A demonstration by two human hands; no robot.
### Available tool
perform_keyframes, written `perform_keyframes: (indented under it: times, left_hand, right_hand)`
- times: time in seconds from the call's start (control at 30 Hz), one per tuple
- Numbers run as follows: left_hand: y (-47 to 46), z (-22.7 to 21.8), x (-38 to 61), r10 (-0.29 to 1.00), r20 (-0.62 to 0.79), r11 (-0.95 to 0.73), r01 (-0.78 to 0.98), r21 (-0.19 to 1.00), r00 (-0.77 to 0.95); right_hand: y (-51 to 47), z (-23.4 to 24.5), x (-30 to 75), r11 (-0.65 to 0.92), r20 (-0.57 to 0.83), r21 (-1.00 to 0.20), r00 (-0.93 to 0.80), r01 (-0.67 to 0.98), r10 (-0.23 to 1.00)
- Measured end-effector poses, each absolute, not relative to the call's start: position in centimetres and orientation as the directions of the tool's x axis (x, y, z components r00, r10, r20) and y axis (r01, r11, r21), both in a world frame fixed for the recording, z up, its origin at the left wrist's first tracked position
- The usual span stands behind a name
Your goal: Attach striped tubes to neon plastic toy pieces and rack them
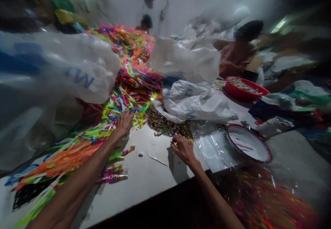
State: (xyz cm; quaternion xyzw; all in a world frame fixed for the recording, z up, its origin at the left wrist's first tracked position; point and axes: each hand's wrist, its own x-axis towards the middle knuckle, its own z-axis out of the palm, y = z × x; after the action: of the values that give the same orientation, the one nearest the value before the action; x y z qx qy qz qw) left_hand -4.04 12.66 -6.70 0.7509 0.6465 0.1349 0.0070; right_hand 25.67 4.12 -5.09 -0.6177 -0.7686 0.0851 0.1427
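My left hand (125,121) reaches to the near edge of a tall heap of brightly coloured plastic strips and slim tubes (134,70). Its fingers look stretched out over the pieces, with the tips partly hidden. Further right, my right hand (183,147) hovers at the front of a pile of small patterned cylinders (168,125). The thumb and fingers there are curled together; whatever they pinch is too small to make out. Several patterned tubes with strips (116,168) lie in a row beside my left forearm, near a bundle of orange and green strips (69,156).
On the white table (144,184) lie a thin white strip (156,159) and a small grey piece (140,155). Clear plastic bags (217,149), a red-rimmed basin (269,158) and a red bowl (230,91) stand rightward. Large sacks (98,67) flank the heap. Another person (238,55) sits beyond.
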Motion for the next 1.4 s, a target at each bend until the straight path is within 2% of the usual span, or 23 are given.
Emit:
perform_keyframes:
  times: [0.13, 0.37, 0.47, 0.53, 0.63, 0.73, 0.8, 0.87, 0.93, 1.0, 1.2, 1.3, 1.4]
  left_hand:
    - [12.5, -7.2, -3.3, 0.978, 0.208, -0.052, 0.976, 0.211, 0.008]
    - [9.5, -6.0, -1.4, 0.956, 0.208, -0.251, 0.943, 0.217, 0.207]
    - [8.2, -3.6, -0.1, 0.936, 0.242, -0.306, 0.930, 0.205, 0.255]
    - [7.1, -1.9, 0.9, 0.915, 0.300, -0.337, 0.920, 0.200, 0.270]
    - [4.3, -0.4, 2.6, 0.894, 0.361, -0.362, 0.903, 0.231, 0.266]
    - [0.8, -0.7, 4.3, 0.929, 0.279, -0.337, 0.871, 0.359, 0.244]
    - [-1.4, -1.3, 5.0, 0.953, 0.166, -0.302, 0.800, 0.519, 0.252]
    - [-3.0, -1.9, 5.1, 0.955, 0.092, -0.270, 0.695, 0.666, 0.283]
    - [-4.0, -2.2, 4.6, 0.950, 0.096, -0.273, 0.638, 0.720, 0.298]
    - [-4.6, -2.1, 4.0, 0.946, 0.127, -0.300, 0.658, 0.690, 0.299]
    - [-5.2, -1.3, 3.0, 0.915, 0.137, -0.394, 0.774, 0.495, 0.378]
    - [-5.4, -1.3, 3.1, 0.914, 0.146, -0.402, 0.790, 0.464, 0.379]
    - [-5.4, -1.3, 3.0, 0.909, 0.174, -0.414, 0.783, 0.463, 0.378]
  right_hand:
    - [3.0, -5.4, 23.8, 0.262, 0.132, -0.405, -0.227, 0.876, 0.965]
    - [1.5, -5.1, 22.8, 0.286, 0.135, -0.495, -0.253, 0.821, 0.958]
    - [1.4, -4.5, 22.8, 0.178, 0.084, -0.641, -0.162, 0.746, 0.983]
    - [1.5, -4.1, 22.7, 0.093, 0.032, -0.798, -0.112, 0.595, 0.993]
    - [1.6, -3.3, 22.0, -0.030, -0.057, -0.973, -0.110, 0.228, 0.992]
    - [1.1, -2.4, 21.0, -0.123, -0.113, -0.991, -0.162, -0.054, 0.980]
    - [0.5, -1.9, 20.5, -0.146, -0.121, -0.982, -0.194, -0.119, 0.974]
    - [-0.2, -1.5, 20.2, -0.157, -0.129, -0.981, -0.223, -0.113, 0.966]
    - [-0.9, -1.1, 20.1, -0.150, -0.127, -0.986, -0.264, -0.068, 0.956]
    - [-1.5, -0.7, 20.2, -0.127, -0.115, -0.992, -0.306, -0.020, 0.945]
    - [-2.3, 0.6, 20.4, -0.043, -0.078, -0.993, -0.344, 0.107, 0.936]
    - [-2.3, 0.9, 20.3, 0.007, -0.048, -0.988, -0.347, 0.155, 0.937]
    - [-2.2, 1.0, 20.3, -0.009, -0.051, -0.991, -0.316, 0.133, 0.947]
